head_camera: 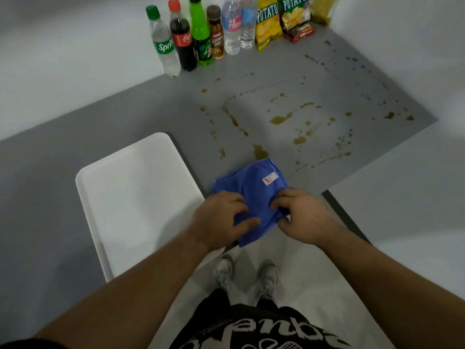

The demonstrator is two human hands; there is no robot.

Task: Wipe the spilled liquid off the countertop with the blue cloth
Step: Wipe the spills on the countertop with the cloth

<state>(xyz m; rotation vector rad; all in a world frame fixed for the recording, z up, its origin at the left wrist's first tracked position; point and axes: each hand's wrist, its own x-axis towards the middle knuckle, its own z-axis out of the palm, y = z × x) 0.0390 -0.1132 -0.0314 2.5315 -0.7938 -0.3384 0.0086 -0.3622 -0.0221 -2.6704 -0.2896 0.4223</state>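
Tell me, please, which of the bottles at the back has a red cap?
The Coca-Cola bottle, second from the left, holding dark cola; the others have green, brown or clear caps.

1. Setting: an indoor refreshment or pantry corner; whether in a home, office or shop cannot be told.
2. Grey countertop (264,71) fitted between plain white walls (63,46).
3. Soft-drink and water bottles (201,34) lined along the far wall, crisp packets (279,18) at far right.
4. White tray (141,197) at near left.

Soft, even overhead light; faint shadows. Wide-angle bending at edges. Slight blur throughout; mild glare on white tray (130,197).
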